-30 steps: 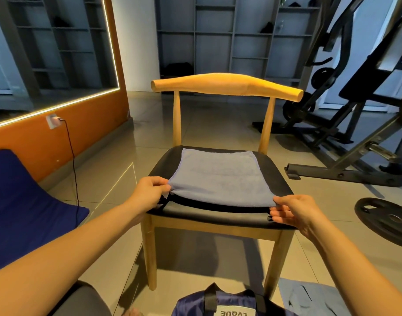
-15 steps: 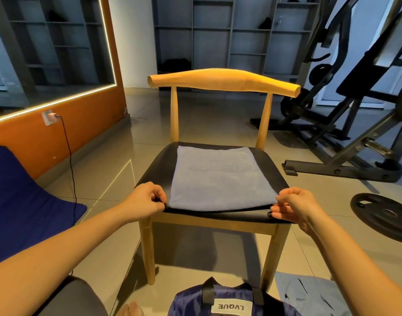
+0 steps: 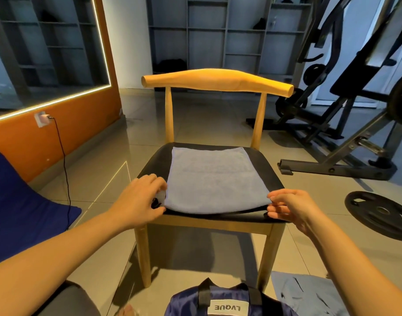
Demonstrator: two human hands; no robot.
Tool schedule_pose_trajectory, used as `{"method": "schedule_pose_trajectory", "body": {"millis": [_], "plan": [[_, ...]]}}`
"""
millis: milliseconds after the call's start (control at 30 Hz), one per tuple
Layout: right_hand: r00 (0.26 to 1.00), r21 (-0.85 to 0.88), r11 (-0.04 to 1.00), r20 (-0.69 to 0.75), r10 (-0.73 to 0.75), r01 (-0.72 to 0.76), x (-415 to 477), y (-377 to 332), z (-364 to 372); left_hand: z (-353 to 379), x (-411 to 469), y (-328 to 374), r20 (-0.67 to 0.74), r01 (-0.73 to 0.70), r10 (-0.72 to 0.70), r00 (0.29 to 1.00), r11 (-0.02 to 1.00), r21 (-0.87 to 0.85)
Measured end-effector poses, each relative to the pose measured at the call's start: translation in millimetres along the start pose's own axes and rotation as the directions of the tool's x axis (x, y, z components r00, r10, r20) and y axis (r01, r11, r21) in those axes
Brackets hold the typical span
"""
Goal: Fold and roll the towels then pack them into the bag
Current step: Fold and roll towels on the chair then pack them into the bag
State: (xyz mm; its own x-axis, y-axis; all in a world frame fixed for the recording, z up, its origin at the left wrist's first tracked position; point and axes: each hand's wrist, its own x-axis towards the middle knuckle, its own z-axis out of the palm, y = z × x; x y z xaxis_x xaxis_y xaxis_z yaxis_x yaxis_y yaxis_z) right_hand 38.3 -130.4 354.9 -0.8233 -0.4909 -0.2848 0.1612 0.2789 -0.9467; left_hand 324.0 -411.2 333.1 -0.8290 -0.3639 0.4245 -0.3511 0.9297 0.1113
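Centre of frame: the folded grey towel (image 3: 215,179), lifted at its near edge a second ago, now lies flat on the chair seat (image 3: 270,172); our left hand (image 3: 138,201) and right hand (image 3: 289,207) pinch its near corners, ready to roll; bag (image 3: 220,302) at lower centre

Your left hand (image 3: 140,201) and right hand (image 3: 291,208) pinch the near corners of the grey towel (image 3: 216,179) lying flat on the chair (image 3: 218,80) at frame centre.

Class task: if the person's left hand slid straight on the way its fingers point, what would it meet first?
Probably the near left corner of the flat grey-blue towel on the black chair seat; the left hand already touches or nearly touches that edge.
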Motion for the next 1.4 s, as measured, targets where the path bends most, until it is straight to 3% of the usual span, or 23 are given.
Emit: {"method": "schedule_pose_trajectory", "body": {"millis": [100,233,333,433,500,600,700,900,1000,1133,1233,1400], "plan": [[0.997,-0.058,0.997,0.059,-0.046,0.049,-2,0,-5,16,-2,1,0.074,-0.182,0.174,0.982,0.977,0.115],[0.973,-0.264,0.939,0.129,-0.194,0.222,-7,-1,-10,16,-2,1,0.061,-0.208,0.201,0.978,0.968,0.143],[0.939,-0.396,0.853,0.193,-0.284,0.340,-12,-6,-15,4,-2,5,-0.017,-0.019,0.017,1.000,0.992,-0.123],[0.912,-0.450,0.802,0.306,-0.273,0.391,-20,-21,-25,-15,6,14,0.058,0.254,-0.263,0.963,0.813,-0.523],[0.891,-0.378,0.828,0.352,-0.286,0.415,-26,-34,-30,-29,14,22,0.051,0.266,-0.316,0.947,0.689,-0.674],[0.846,-0.198,0.876,0.418,-0.332,0.441,-24,-52,-29,-38,25,29,0.020,0.269,-0.401,0.916,0.578,-0.771],[0.864,-0.051,0.914,0.353,-0.359,0.401,-6,-66,-19,-35,43,24,0.031,0.326,-0.530,0.847,0.472,-0.819],[0.951,-0.124,0.944,0.087,-0.297,0.306,61,-89,16,-19,103,-1,0.063,0.387,-0.654,0.754,0.365,-0.847],[0.965,-0.165,0.951,0.049,-0.258,0.263,102,-96,34,-4,133,-12,0.137,0.459,-0.660,0.739,0.344,-0.819],[0.972,-0.313,0.921,0.039,-0.233,0.233,151,-90,58,22,156,-33,0.336,0.649,-0.659,0.673,0.308,-0.696],[0.970,-0.450,0.863,0.039,-0.240,0.232,175,-71,70,38,163,-48,0.421,0.743,-0.662,0.620,0.321,-0.587],[0.952,-0.556,0.791,-0.001,-0.307,0.255,188,-63,75,48,173,-54,0.395,0.769,-0.685,0.612,0.401,-0.498]]}}
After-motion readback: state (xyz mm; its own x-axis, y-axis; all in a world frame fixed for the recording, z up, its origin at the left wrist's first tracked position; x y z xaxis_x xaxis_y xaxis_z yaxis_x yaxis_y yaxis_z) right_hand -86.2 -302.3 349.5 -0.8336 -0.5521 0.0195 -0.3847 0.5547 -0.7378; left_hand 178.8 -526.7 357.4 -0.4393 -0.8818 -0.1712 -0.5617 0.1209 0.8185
